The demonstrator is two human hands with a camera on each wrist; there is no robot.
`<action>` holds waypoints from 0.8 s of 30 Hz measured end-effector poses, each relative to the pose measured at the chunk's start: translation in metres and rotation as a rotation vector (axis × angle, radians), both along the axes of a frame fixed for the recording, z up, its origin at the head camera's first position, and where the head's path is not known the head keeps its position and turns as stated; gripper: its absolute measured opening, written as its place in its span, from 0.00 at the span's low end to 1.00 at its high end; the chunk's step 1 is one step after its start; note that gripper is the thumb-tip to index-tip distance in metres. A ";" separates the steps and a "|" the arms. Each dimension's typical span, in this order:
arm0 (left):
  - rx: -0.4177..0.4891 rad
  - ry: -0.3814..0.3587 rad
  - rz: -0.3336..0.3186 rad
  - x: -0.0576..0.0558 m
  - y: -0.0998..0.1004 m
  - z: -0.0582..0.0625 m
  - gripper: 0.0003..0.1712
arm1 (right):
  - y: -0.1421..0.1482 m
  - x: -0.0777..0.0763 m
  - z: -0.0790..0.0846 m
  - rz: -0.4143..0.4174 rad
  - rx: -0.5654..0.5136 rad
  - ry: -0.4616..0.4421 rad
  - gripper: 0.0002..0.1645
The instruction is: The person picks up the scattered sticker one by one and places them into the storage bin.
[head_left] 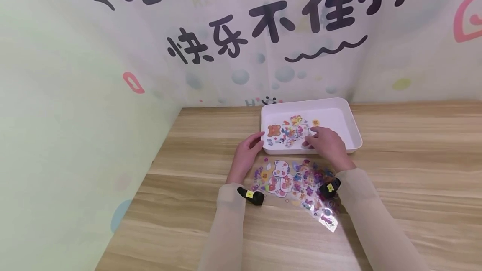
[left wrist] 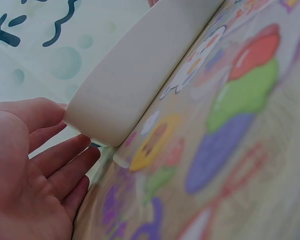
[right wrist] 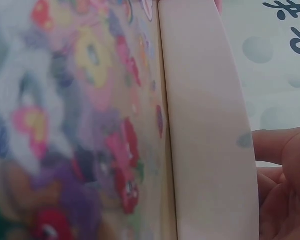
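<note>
A shallow white tray lies on the table with several small stickers in it, among them a brown bear sticker. My left hand touches the tray's left end near the front corner, its fingers loosely bent. Over the tray's front rim reaches my right hand, which appears to pinch a clear sticker at its right edge. The fingertips are partly hidden behind the tray wall in the right wrist view. Between my forearms lie clear sticker sheets, one with a large white bear.
The wood-grain table meets a printed cloth wall behind the tray and a pale wall at the left. A glossy corner of a sticker sheet points toward the front. Black camera straps sit on both wrists.
</note>
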State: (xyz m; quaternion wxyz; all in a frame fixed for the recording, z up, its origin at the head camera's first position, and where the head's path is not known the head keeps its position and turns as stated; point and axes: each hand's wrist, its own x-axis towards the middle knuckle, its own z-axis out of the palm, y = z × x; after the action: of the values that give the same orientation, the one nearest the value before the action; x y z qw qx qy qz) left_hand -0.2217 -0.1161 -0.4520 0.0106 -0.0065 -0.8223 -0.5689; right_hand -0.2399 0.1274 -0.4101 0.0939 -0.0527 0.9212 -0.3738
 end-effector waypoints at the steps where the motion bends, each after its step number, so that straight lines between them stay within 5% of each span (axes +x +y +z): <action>1: 0.002 0.003 -0.001 0.000 0.000 0.000 0.18 | 0.000 0.000 0.000 -0.001 0.005 0.001 0.30; 24: -0.005 -0.021 0.010 0.001 0.001 0.001 0.17 | 0.001 -0.001 0.002 -0.071 0.070 0.021 0.31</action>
State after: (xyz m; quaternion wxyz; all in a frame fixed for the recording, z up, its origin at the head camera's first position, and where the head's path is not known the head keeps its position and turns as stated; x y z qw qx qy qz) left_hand -0.2209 -0.1147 -0.4508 0.0049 0.0035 -0.8237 -0.5670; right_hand -0.2405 0.1285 -0.4086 0.0727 -0.0204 0.9360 -0.3439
